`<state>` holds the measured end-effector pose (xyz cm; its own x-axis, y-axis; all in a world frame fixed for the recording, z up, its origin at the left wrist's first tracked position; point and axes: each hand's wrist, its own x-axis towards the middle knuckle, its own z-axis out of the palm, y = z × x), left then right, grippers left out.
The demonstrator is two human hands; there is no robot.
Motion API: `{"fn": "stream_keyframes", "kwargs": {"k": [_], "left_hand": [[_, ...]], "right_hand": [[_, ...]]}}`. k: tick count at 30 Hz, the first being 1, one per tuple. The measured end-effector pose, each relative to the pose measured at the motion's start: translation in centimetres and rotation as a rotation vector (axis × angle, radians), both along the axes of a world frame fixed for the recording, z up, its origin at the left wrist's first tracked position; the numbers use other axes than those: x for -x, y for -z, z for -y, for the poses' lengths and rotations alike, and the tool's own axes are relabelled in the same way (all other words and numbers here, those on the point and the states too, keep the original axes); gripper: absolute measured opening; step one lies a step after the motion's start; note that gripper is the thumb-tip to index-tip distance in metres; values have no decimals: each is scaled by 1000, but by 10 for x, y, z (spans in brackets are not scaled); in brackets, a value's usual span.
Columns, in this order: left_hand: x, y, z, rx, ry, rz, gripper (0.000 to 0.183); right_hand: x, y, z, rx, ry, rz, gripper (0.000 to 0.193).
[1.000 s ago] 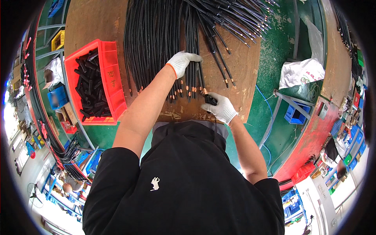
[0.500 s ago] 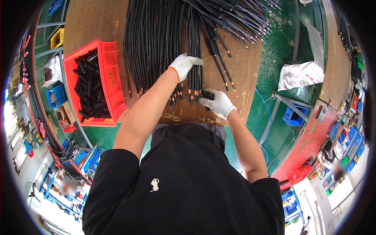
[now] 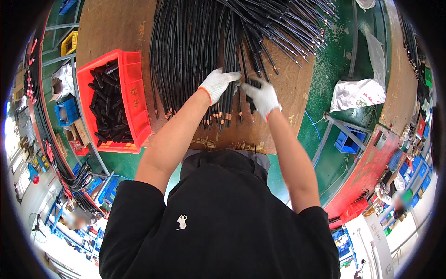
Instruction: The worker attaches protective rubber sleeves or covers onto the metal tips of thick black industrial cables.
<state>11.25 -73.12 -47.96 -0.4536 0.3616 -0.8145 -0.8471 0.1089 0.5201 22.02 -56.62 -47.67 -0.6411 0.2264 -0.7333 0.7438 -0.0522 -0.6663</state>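
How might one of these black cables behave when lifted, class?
One of the black cables would probably bend without going fully limp, since they lie in long, smooth curves. It might drag neighbours along, as they lie closely bunched.

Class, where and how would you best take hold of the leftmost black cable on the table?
Probably by the black sheath just behind its copper-coloured tip, coming from the side of the red bin. This end of the cable lies apart from its neighbours, with tabletop showing between it and the bin; farther up, it crowds the bundle.
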Motion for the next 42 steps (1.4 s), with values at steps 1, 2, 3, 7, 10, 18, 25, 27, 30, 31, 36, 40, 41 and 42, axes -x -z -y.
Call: {"fn": "stream_keyframes", "kwargs": {"k": [1, 2, 3, 7, 10, 18, 25, 27, 30, 31, 36, 40, 41, 42], "left_hand": [[1, -1, 4, 2, 2, -3, 38], [3, -2, 7, -44, 19, 27, 28], [4, -1, 10, -89, 32, 56, 18], [4, 1, 12, -133, 26, 119, 12], [3, 13, 20, -146, 12, 153, 15], [-8, 16, 13, -144, 43, 250, 20], [-35, 14, 3, -108, -30, 223, 29], [-32, 13, 8, -142, -44, 227, 28], [-33, 10, 8, -97, 9, 211, 39], [-33, 9, 10, -100, 5, 211, 39], [-38, 21, 9, 10, -20, 142, 59], [-38, 11, 1, -19, -4, 116, 66], [-38, 10, 2, -50, 11, 141, 66], [-39, 13, 1, -50, 11, 139, 66]], "right_hand": [[20, 1, -4, -27, 16, -27, 53], [39, 12, -14, -166, -60, -71, 56], [56, 23, -22, -304, -140, -117, 59], [99, 22, -52, -109, 62, -52, 57], [80, 12, -50, 381, 345, -98, 63], [-26, 1, -8, 537, 402, -102, 75], [-51, 10, 24, 497, 513, -110, 81], [-49, -23, 25, 440, 459, -33, 86], [-66, -27, 16, 242, 205, -29, 81], [-77, -22, 14, 240, 201, -28, 81], [-123, -23, 12, 2, -219, 16, 60], [-135, -41, 14, -40, -324, 37, 62], [-134, -43, 16, -14, -317, 45, 63], [-133, -46, 17, -14, -316, 43, 63]]}}
